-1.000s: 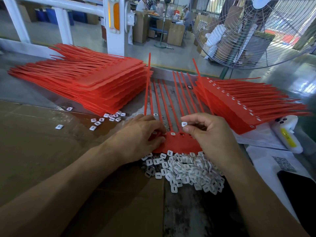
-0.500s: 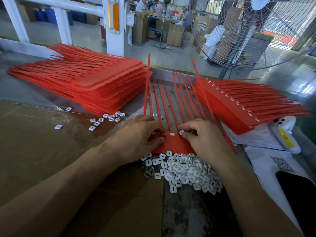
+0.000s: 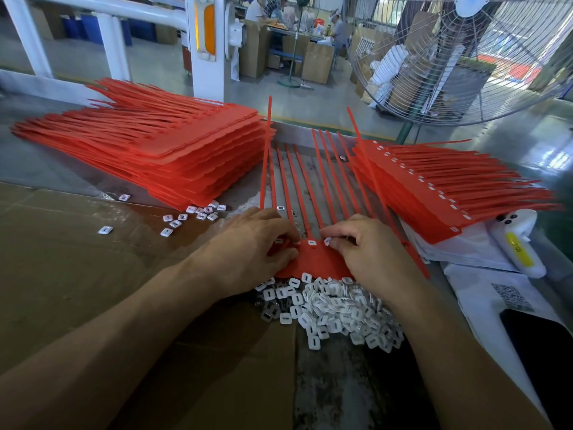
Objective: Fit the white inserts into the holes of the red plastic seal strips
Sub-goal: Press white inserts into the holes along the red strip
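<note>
A red seal strip sheet (image 3: 319, 259) lies flat on the table (image 3: 62, 169) between the two hands, its thin tails fanning away from the person. One white insert (image 3: 311, 242) already sits in a hole at the sheet's near band, just between the two sets of fingertips. A second insert (image 3: 327, 241) is pinched at the tips of the right hand (image 3: 372, 252) — thumb and forefinger curled around it, right at the band's edge. The left hand (image 3: 251, 249) rests palm-down on the sheet's left end, fingers bent and pressing the red plastic; whether they hold an insert cannot be told. Both forearms reach in from the near edge, wrists low. A loose heap of white inserts (image 3: 335, 311) lies just nearer than the sheet, touching its edge. An unfilled red stack (image 3: 148, 144) sits to the left, and a stack with inserts fitted (image 3: 440, 187) to the right.
</note>
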The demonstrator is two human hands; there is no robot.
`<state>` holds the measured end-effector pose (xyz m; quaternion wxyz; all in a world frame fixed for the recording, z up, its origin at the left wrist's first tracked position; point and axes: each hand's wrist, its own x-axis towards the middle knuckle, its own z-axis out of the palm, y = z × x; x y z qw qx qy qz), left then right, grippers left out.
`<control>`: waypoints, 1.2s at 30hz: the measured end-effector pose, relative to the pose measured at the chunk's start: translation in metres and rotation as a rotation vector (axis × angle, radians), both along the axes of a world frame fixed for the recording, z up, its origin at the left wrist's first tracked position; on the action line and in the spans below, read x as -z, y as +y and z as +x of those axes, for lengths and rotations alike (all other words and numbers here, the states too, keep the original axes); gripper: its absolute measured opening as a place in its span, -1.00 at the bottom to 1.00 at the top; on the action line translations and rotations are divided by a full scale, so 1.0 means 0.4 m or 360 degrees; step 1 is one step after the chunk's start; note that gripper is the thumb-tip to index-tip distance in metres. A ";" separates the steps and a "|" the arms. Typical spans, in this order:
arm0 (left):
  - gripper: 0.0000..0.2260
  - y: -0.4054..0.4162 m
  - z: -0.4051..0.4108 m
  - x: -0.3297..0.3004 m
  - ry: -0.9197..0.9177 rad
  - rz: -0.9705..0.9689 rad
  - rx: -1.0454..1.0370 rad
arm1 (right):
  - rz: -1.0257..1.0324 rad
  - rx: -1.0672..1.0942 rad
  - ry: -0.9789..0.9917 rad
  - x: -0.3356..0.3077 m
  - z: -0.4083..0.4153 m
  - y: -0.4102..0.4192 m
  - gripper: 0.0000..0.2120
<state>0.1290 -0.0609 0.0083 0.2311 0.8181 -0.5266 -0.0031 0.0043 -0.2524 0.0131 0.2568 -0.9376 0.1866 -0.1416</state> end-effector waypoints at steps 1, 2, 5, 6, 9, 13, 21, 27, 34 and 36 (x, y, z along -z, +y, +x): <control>-0.72 0.000 0.000 0.000 0.0003 0.0005 -0.0001 | 0.0009 -0.0001 0.0001 0.000 0.000 0.000 -0.78; -0.72 0.000 -0.001 0.000 0.0005 0.0010 -0.0003 | 0.0016 -0.0001 0.0000 0.001 -0.001 0.000 -0.78; -0.72 0.000 -0.001 0.001 0.0013 0.0003 -0.0005 | 0.0037 0.0027 -0.0044 0.002 0.001 0.002 -0.79; -0.72 0.001 -0.001 0.000 0.0017 0.0003 -0.0004 | 0.0068 0.0045 -0.0067 0.002 0.001 0.002 -0.79; -0.73 0.001 -0.001 0.001 0.0015 0.0003 0.0001 | 0.0181 0.0111 -0.0116 0.005 -0.002 0.001 -0.81; -0.72 0.000 -0.001 0.001 0.0010 0.0009 -0.0004 | 0.0153 0.0148 -0.0135 0.002 -0.003 0.001 -0.92; -0.71 0.002 -0.002 -0.006 0.0015 -0.0029 -0.0013 | 0.0058 0.0142 -0.0100 -0.004 -0.008 0.006 -0.96; -0.71 0.008 0.005 -0.009 0.0024 -0.0039 -0.0015 | -0.0104 0.0126 -0.0069 -0.009 -0.011 0.008 -0.96; -0.71 0.004 0.007 -0.006 0.0064 -0.0002 -0.0016 | -0.0291 0.0050 -0.0023 -0.020 -0.018 0.013 -0.91; -0.71 0.003 0.005 -0.005 0.0062 0.0006 -0.0025 | -0.0361 0.0027 0.0024 -0.023 -0.018 0.016 -0.88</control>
